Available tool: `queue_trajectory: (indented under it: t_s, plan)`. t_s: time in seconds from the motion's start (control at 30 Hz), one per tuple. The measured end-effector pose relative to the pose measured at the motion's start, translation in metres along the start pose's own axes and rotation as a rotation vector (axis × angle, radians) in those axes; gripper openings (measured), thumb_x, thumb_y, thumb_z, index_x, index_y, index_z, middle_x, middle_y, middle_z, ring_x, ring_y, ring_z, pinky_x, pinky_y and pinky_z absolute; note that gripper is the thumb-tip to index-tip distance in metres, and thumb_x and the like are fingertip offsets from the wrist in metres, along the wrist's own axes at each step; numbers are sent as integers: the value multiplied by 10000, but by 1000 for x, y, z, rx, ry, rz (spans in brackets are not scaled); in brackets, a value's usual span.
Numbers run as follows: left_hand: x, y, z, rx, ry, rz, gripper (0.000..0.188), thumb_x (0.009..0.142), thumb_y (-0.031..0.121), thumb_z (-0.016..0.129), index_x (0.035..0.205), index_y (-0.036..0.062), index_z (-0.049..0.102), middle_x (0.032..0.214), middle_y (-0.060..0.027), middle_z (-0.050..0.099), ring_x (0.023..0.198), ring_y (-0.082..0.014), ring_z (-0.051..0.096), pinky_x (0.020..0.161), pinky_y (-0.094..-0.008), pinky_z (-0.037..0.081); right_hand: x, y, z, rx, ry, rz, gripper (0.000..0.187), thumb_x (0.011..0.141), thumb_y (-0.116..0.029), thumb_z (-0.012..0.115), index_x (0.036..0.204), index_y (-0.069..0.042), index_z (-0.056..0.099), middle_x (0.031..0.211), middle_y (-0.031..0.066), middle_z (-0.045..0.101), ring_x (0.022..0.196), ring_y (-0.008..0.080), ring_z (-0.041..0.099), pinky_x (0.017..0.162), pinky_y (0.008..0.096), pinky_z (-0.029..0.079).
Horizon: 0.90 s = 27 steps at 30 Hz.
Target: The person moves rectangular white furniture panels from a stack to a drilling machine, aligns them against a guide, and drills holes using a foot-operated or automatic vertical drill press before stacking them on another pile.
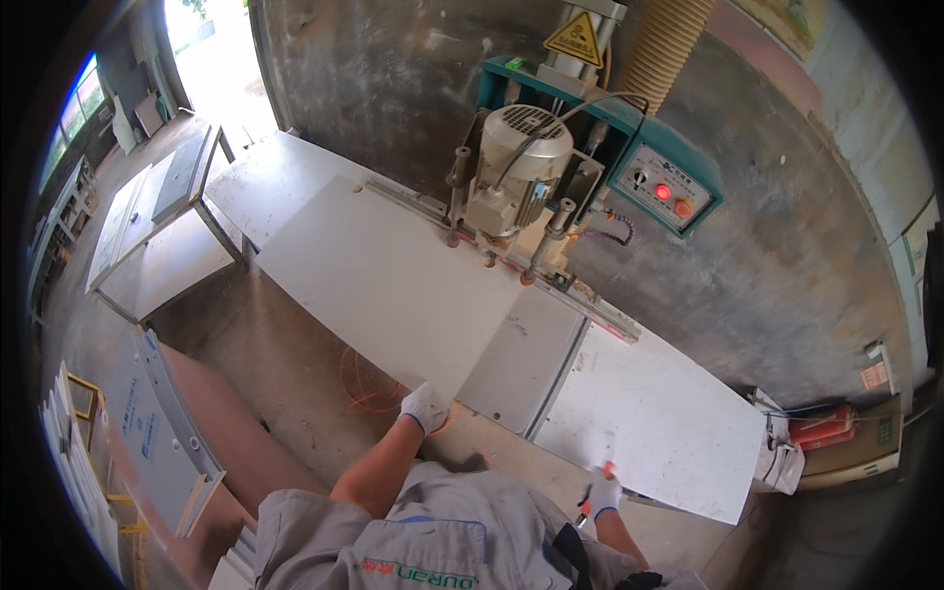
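A large white panel lies on the machine's table, its far edge under the drill head. My left hand, in a white glove with orange at the fingers, is closed on the panel's near corner. To its right, my right hand, gloved the same way, is beside the near edge of the white right table wing. Its fingers are curled round something small with red and black parts, mostly hidden. A grey metal table plate shows between panel and wing.
A green control box with a lit red button is at the machine's right. Boards lean at the left, behind them a metal-framed table. Coiled orange hose lies on the floor. A red object sits far right.
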<state>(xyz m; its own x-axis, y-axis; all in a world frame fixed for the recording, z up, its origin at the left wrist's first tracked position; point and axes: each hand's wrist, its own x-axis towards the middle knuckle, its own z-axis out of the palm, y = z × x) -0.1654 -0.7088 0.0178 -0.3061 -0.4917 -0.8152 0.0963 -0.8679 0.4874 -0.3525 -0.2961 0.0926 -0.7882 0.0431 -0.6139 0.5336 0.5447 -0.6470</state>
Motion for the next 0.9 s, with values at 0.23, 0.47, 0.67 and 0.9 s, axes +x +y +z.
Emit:
queue_trajectory:
  t_s: [0.23, 0.47, 0.67, 0.9]
  plan:
    - [-48, 14, -85, 116, 108, 65, 438, 992, 389, 619, 1224, 18, 616, 1123, -130, 678, 992, -286, 660, 819, -476, 550, -77, -172, 143, -835, -176, -593, 506, 897, -430, 659, 1154, 5, 647, 978, 250, 725, 958, 418, 707, 838, 453, 535]
    - [-98, 17, -273, -579, 33, 221, 425, 989, 391, 620, 1286, 88, 628, 1268, -96, 661, 1142, -287, 637, 962, -546, 521, -138, -330, 225, -1196, -610, -709, 501, 873, -457, 673, 1060, 6, 704, 874, 217, 733, 767, 333, 719, 658, 426, 534]
    - [-107, 15, -258, -1211, 177, 287, 422, 967, 353, 624, 1303, 99, 626, 1298, -109, 657, 1229, -331, 591, 1080, -529, 449, -161, -387, 305, -1499, -866, -801, 501, 860, -464, 682, 1020, 10, 703, 814, 165, 723, 673, 268, 687, 614, 401, 526]
    - [-112, 17, -224, -1086, 107, 353, 357, 916, 137, 692, 1252, 28, 640, 1242, -122, 681, 1188, -304, 626, 1050, -452, 485, -126, -370, 360, -411, -971, -375, 235, 917, -295, 733, 924, -92, 614, 724, 56, 606, 570, 198, 617, 521, 345, 497]
